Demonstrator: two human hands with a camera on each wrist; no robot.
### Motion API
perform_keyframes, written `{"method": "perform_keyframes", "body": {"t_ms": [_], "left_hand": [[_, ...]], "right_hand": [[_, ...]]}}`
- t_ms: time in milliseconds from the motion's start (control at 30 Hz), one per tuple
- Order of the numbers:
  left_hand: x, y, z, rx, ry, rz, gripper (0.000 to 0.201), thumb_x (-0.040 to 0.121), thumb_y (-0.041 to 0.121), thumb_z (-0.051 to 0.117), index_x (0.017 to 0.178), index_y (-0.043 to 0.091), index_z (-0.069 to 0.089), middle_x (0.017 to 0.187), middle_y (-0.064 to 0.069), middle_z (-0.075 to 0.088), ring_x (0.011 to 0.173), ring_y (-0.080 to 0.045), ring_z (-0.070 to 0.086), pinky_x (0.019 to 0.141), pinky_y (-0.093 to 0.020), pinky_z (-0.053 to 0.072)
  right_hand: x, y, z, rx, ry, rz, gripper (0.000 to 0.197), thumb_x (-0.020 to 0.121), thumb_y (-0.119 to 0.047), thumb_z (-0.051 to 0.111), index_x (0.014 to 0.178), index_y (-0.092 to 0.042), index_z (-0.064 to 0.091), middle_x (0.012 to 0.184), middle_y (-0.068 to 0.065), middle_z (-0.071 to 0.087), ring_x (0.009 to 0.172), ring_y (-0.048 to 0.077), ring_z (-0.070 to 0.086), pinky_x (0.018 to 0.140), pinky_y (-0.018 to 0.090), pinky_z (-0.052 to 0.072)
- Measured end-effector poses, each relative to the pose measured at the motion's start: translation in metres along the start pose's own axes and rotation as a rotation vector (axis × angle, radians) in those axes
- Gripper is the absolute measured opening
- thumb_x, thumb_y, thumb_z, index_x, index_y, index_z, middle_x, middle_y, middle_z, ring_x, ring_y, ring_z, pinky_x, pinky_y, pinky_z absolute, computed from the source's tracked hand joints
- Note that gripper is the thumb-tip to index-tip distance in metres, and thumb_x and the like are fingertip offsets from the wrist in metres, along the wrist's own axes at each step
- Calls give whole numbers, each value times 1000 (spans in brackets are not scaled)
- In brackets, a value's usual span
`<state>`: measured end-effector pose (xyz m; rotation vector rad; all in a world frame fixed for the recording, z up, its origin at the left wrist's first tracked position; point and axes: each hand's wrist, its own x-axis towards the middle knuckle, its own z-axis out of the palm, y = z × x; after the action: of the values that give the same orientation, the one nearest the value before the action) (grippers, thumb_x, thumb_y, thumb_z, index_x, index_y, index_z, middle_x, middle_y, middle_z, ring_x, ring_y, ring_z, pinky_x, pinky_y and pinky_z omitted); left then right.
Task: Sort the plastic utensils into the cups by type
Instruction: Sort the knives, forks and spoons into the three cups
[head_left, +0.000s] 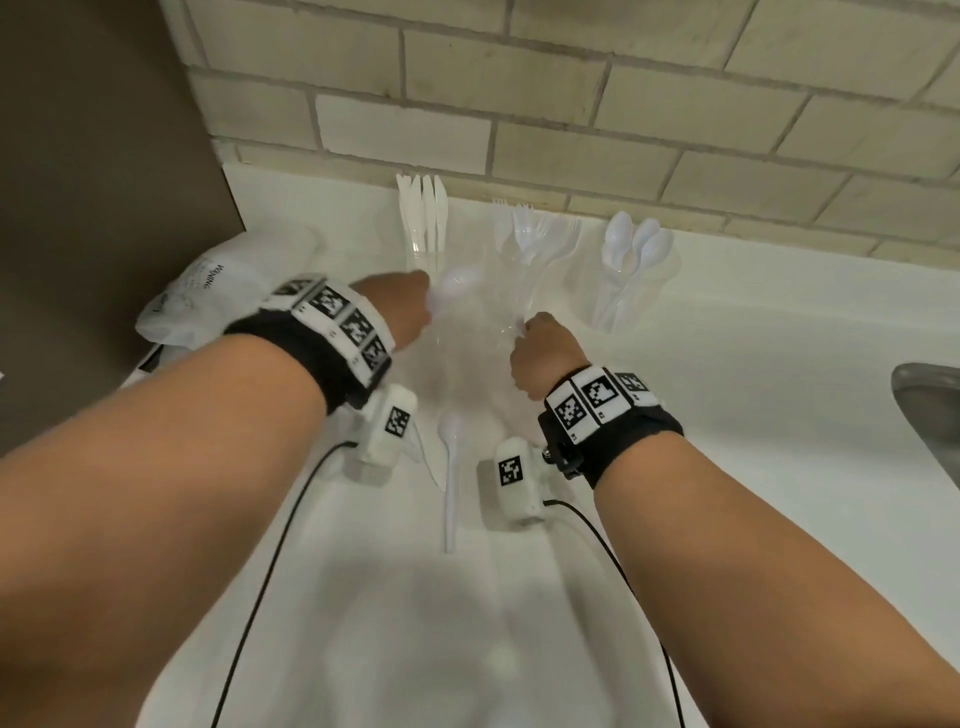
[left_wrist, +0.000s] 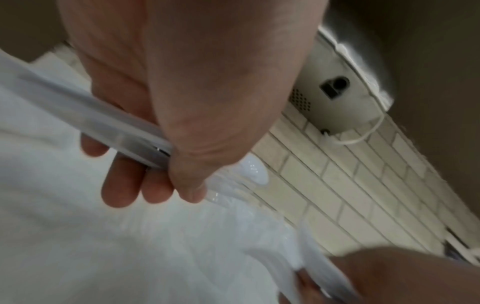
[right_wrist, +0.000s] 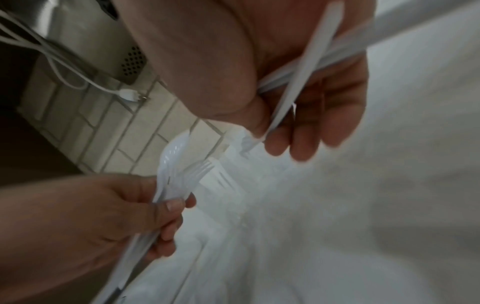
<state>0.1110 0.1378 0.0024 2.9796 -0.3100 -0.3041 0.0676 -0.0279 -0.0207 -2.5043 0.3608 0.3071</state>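
Three clear cups stand by the wall: the knife cup (head_left: 422, 244), the fork cup (head_left: 527, 270) and the spoon cup (head_left: 621, 291). My left hand (head_left: 405, 306) hovers in front of the knife and fork cups and grips a bundle of white utensils (left_wrist: 109, 117); a spoon bowl (left_wrist: 253, 170) and fork tines (right_wrist: 205, 166) stick out of it. My right hand (head_left: 535, 343), just right of it, grips several white handles (right_wrist: 306, 67), one of which looks like a knife. One loose spoon (head_left: 451, 478) lies on the white counter (head_left: 753, 415) between my wrists.
A crumpled plastic bag (head_left: 208, 296) lies at the left by a dark panel (head_left: 93, 182). A metal sink edge (head_left: 930, 410) shows at the far right. The brick wall (head_left: 623, 104) runs right behind the cups.
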Motion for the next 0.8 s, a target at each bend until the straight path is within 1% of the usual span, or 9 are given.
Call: {"method": "perform_keyframes", "body": {"t_ms": [100,167,233,300,400,500,600,700,800], "left_hand": [[-6,-39,-11,63,25,-112,38,93,32,55,117,2,51,107,-13,59,99,-31,58,77,-35,42],[-12,-63,-5,128,-10,-208,35,92,27,58,113,-1,56,111,-15,62,102,-34,59,76,-34,42],[-17,-79,6,152,-48,-298,27,89,24,60,104,1,61,109,-16,64,98,-33,61,72,-32,43],[-21,-85,14,139,-88,-363,21,84,27,65,89,7,60,100,-13,66,83,-31,60,68,-31,41],[-27,-86,20,152,-111,-382,15,84,24,63,82,9,59,88,-9,65,70,-27,54,65,-29,41],[-34,-91,22,221,-134,-393,12,89,16,56,87,5,63,97,-10,67,87,-28,63,68,-29,44],[-48,-99,21,180,-147,-472,11,85,16,60,85,4,61,99,-13,67,86,-29,62,74,-33,49],[-68,-94,18,101,-242,-462,21,82,26,68,87,6,63,88,-8,64,89,-26,64,77,-33,50],[-80,-81,20,-136,-319,-435,31,79,37,73,70,9,65,67,0,67,61,-17,59,67,-27,47]], "right_hand": [[-24,1,3,-148,-128,-10,32,97,-11,46,127,-1,45,128,15,53,119,31,53,93,34,47],[-41,2,6,-135,-143,-35,25,97,-24,49,112,-4,49,111,15,56,106,30,58,78,32,48],[-58,5,14,-177,-169,-118,37,91,-39,58,103,-5,50,97,9,58,83,25,57,60,29,44],[-65,3,27,-220,-197,-128,42,84,-45,66,94,-7,51,82,2,55,77,21,54,56,25,41],[-66,-2,40,-299,-235,-122,36,83,-37,69,92,-10,47,80,0,50,82,21,54,65,29,45],[-57,-8,34,-427,-229,-123,25,93,-17,54,114,-2,55,112,12,60,108,26,59,87,31,48],[-41,-11,24,-432,-197,-121,38,100,-15,43,135,-1,43,137,16,49,126,28,49,102,31,38],[-24,-21,27,-389,-183,-119,41,99,-20,44,135,-1,43,136,17,51,125,29,50,101,32,39],[-17,-37,44,-287,-178,-152,37,96,-29,49,120,-2,54,120,12,61,114,28,57,88,31,47]]}}
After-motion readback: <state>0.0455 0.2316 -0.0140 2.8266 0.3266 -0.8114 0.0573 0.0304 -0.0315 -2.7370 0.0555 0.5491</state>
